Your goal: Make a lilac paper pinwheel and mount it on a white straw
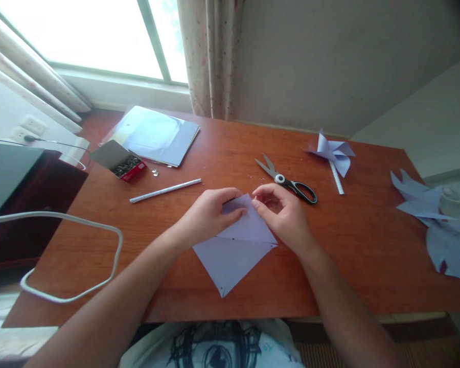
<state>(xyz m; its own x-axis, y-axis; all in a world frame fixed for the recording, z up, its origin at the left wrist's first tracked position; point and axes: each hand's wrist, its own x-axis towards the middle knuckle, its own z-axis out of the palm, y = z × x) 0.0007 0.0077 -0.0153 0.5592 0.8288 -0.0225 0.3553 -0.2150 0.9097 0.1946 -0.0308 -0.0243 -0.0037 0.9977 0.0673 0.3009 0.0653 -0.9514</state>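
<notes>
At the bottom centre lies a shirt (214,347) with a dark drawing on it; no writing there can be read. Above it, mid-frame on the table (348,266), a pale paper (233,250) lies as a diamond. The left hand (207,214) presses its upper left flap with curled fingers; the right hand (283,214) pinches the top corner. A white cord (72,255) loops at lower left. Further up: a stick (164,190), scissors (287,181) just beside the right hand, a pin box (118,161), label unreadable, a paper stack (157,135), a pinwheel (333,156), and scraps (437,225) at right.
</notes>
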